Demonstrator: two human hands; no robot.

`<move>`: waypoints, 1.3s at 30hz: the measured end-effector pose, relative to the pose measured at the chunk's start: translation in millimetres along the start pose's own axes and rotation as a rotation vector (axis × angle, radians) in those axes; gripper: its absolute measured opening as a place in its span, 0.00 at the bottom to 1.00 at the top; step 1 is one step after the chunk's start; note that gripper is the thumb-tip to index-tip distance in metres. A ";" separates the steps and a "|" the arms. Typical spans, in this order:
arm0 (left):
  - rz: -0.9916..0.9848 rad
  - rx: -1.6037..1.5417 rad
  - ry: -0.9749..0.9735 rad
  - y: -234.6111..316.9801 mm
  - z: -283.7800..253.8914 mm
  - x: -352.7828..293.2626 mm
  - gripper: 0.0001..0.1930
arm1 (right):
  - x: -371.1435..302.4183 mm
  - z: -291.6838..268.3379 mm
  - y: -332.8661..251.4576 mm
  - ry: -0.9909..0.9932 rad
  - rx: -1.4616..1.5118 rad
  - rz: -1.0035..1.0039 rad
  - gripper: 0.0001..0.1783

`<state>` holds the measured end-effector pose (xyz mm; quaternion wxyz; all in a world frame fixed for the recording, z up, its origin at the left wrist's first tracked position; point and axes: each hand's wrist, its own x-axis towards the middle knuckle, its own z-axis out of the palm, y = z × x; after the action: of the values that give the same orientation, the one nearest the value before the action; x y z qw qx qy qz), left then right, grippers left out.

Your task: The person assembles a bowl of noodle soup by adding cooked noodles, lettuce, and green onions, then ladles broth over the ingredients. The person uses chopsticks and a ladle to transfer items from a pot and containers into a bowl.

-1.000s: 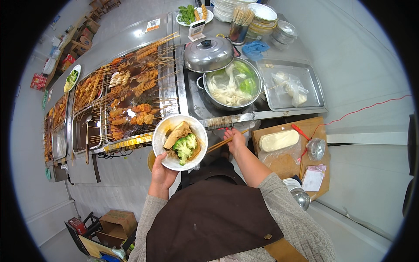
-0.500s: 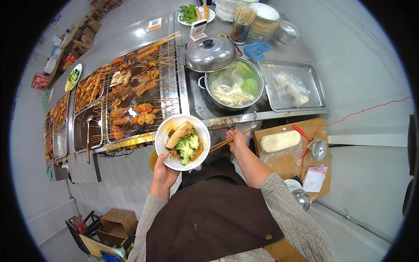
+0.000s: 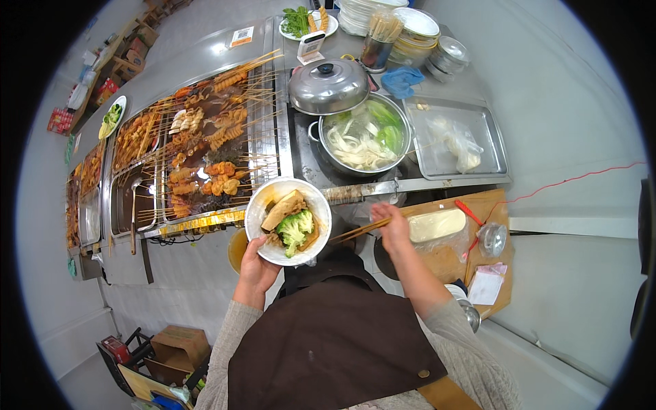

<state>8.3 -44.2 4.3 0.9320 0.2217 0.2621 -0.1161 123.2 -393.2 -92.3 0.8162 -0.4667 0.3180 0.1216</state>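
A white bowl (image 3: 255,213), filled with broccoli (image 3: 296,229) and brown pieces (image 3: 282,209), is before the worktop (image 3: 447,89); the left hand (image 3: 257,270) grips its lower-left rim; the right hand (image 3: 394,229), forearm angled inward, grips slanting chopsticks (image 3: 359,231).

The left hand's (image 3: 256,272) fingers were hidden beneath the bowl (image 3: 318,205); only the thumb showed at the rim. Broccoli (image 3: 296,231) and a brown chunk (image 3: 283,210) covered much of its bottom, so what lay under them could not be told. The right hand (image 3: 394,229) was blurred, and the right end of the chopsticks (image 3: 359,233) was lost in it. The bowl partly hid a yellow bucket (image 3: 237,251). The lid (image 3: 328,90) covered the pot's (image 3: 408,137) far left rim. The lower edge cut off the apron (image 3: 328,342), and the far edge clipped the stacked plates (image 3: 357,15). Small goods on the far left shelf (image 3: 104,60) were too tiny to tell.
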 end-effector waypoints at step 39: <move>0.024 0.002 0.016 -36.3 76.1 90.3 0.27 | -53.8 95.9 -239.1 -0.375 -1.295 -0.396 0.15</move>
<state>105.0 -121.0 0.9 0.9311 0.2265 0.2668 -0.1033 239.3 -435.4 140.2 0.4221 -0.8792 -0.0557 0.2139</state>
